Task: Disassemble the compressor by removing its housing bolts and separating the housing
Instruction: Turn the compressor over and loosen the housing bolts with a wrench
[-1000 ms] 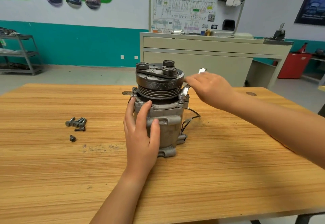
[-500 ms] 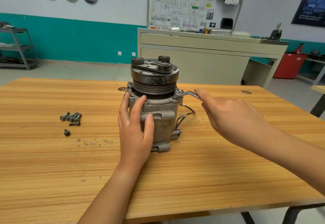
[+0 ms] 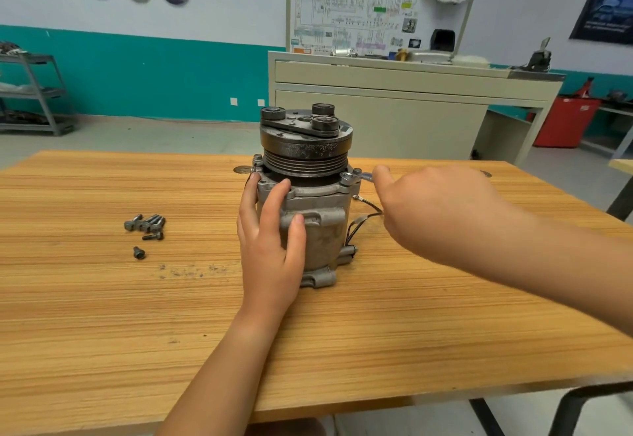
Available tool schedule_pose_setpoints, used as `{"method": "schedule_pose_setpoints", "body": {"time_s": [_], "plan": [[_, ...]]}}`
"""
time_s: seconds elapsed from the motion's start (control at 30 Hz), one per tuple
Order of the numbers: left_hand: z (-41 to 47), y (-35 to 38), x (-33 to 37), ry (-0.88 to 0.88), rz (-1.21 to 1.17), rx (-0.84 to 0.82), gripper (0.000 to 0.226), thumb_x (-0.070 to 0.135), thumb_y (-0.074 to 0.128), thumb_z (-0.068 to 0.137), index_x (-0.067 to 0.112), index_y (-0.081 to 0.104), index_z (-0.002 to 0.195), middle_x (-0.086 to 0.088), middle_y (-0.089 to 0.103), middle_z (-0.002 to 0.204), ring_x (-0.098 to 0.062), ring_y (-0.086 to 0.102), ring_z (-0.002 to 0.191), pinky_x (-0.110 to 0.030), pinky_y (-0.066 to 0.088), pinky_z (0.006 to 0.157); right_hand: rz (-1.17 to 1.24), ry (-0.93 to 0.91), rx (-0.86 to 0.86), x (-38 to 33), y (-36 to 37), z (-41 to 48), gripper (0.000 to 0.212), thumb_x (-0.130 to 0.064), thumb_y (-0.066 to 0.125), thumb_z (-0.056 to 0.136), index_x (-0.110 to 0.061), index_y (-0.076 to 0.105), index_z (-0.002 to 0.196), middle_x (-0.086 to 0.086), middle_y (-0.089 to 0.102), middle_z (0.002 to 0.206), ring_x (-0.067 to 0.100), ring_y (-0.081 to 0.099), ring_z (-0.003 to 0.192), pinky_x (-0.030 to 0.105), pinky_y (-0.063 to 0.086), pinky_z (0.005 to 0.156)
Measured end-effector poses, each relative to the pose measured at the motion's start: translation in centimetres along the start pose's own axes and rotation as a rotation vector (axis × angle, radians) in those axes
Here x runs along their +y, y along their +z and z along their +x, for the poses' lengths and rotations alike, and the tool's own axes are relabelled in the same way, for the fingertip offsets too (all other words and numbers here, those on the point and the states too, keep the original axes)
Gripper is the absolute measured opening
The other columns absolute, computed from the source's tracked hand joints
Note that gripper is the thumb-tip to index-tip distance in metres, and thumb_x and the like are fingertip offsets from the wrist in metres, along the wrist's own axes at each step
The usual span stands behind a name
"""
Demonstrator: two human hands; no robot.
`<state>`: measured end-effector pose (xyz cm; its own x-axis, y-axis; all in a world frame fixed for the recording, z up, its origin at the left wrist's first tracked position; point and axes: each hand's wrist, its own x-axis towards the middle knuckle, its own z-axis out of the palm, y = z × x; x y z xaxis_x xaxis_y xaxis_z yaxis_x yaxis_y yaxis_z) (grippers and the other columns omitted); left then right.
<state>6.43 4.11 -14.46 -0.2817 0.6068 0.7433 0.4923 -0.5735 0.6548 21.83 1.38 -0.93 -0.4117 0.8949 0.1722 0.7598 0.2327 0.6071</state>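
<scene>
The grey compressor (image 3: 322, 226) stands upright in the middle of the wooden table (image 3: 102, 315), its black pulley (image 3: 305, 148) on top. My left hand (image 3: 270, 254) lies flat against the near side of the housing, fingers spread and fairly straight. My right hand (image 3: 442, 216) holds the handle of a silver wrench (image 3: 356, 178). The wrench's ring end sits on a bolt at the top right flange, and my hand hides most of the handle. Several removed bolts (image 3: 145, 225) lie in a heap to the left, with one short bolt (image 3: 138, 252) apart from them.
Black wires (image 3: 363, 220) hang from the compressor's right side, under my right hand. Dark grit (image 3: 191, 271) marks the table left of the compressor. A beige workbench (image 3: 394, 93) with a wiring board stands behind the table, and a metal shelf (image 3: 30, 93) stands at far left.
My right hand has swung the wrench handle from behind the compressor round to its right side, nearer to me. My left hand has stayed on the housing.
</scene>
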Motion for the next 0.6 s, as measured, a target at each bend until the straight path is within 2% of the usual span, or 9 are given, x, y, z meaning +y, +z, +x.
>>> {"method": "schedule_pose_setpoints", "body": {"time_s": [0.07,0.13,0.2,0.27,0.3,0.37,0.43,0.53,0.6], "plan": [[0.0,0.1,0.0,-0.003,-0.012,0.000,0.039,0.040,0.038,0.088,0.048,0.033,0.126,0.018,0.015,0.145,-0.007,0.018,0.138,-0.018,0.019,0.105,0.032,-0.063,0.039,1.2,0.3,0.0,0.029,-0.023,0.033,0.095,-0.013,0.034,0.122,-0.003,0.034,0.057,0.013,0.030,0.046,0.023,0.022,0.039],[0.0,0.1,-0.1,-0.005,-0.011,0.006,0.039,0.040,0.038,0.087,0.049,0.033,0.125,0.016,0.015,0.146,-0.002,0.016,0.137,-0.012,0.017,0.104,0.063,-0.135,0.050,2.4,0.9,0.7,0.033,-0.027,0.031,0.095,-0.017,0.031,0.127,-0.004,0.034,0.057,0.012,0.031,0.048,0.025,0.023,0.040],[0.0,0.1,-0.1,-0.007,-0.009,0.002,0.039,0.040,0.039,0.087,0.049,0.033,0.125,0.016,0.016,0.146,-0.001,0.016,0.137,-0.011,0.017,0.103,0.017,-0.181,0.081,3.8,1.8,1.7,0.043,-0.018,0.031,0.094,-0.022,0.017,0.135,-0.004,0.038,0.060,0.012,0.034,0.047,0.026,0.023,0.040],[0.0,0.1,0.0,-0.002,-0.010,0.000,0.039,0.040,0.038,0.087,0.049,0.033,0.124,0.019,0.015,0.145,0.003,0.014,0.136,-0.009,0.016,0.103,-0.065,-0.230,0.151,5.1,2.9,2.9,0.058,-0.008,0.034,0.091,-0.027,-0.003,0.132,-0.002,0.042,0.066,0.013,0.036,0.045,0.026,0.022,0.038],[0.0,0.1,0.0,0.000,-0.011,0.002,0.038,0.040,0.038,0.087,0.049,0.033,0.124,0.020,0.015,0.144,0.005,0.014,0.135,-0.008,0.016,0.102,-0.085,-0.253,0.193,5.5,3.4,3.4,0.062,-0.004,0.037,0.090,-0.029,-0.006,0.128,-0.001,0.043,0.069,0.014,0.037,0.044,0.025,0.022,0.037],[0.0,0.1,0.0,-0.003,-0.015,0.005,0.038,0.040,0.038,0.087,0.050,0.033,0.123,0.020,0.015,0.144,0.005,0.014,0.135,-0.008,0.016,0.102,-0.050,-0.273,0.259,6.1,4.6,4.5,0.062,-0.002,0.045,0.088,-0.026,0.001,0.126,0.003,0.047,0.077,0.017,0.046,0.050,0.026,0.032,0.039],[0.0,0.0,-0.1,-0.002,-0.019,0.006,0.038,0.040,0.039,0.087,0.051,0.034,0.123,0.020,0.015,0.144,-0.004,0.018,0.138,-0.014,0.018,0.104,0.029,-0.264,0.313,5.8,5.8,5.8,0.056,0.001,0.046,0.088,-0.021,0.017,0.130,0.008,0.056,0.095,0.024,0.056,0.071,0.033,0.048,0.053],[0.0,0.0,-0.1,-0.003,-0.016,0.008,0.038,0.040,0.039,0.087,0.049,0.034,0.124,0.025,0.014,0.143,-0.010,0.019,0.139,-0.022,0.021,0.105,0.215,-0.228,0.367,3.8,6.7,7.8,0.041,0.007,0.042,0.087,-0.008,0.043,0.125,0.015,0.058,0.110,0.032,0.057,0.093,0.040,0.050,0.068],[0.0,-0.1,-0.1,0.003,-0.017,0.008,0.038,0.041,0.039,0.087,0.052,0.033,0.123,0.027,0.012,0.143,-0.009,0.019,0.139,-0.020,0.020,0.104,0.319,-0.240,0.466,2.7,6.9,8.7,0.033,0.014,0.047,0.082,0.002,0.056,0.111,0.021,0.063,0.104,0.035,0.060,0.089,0.041,0.049,0.067]]}}
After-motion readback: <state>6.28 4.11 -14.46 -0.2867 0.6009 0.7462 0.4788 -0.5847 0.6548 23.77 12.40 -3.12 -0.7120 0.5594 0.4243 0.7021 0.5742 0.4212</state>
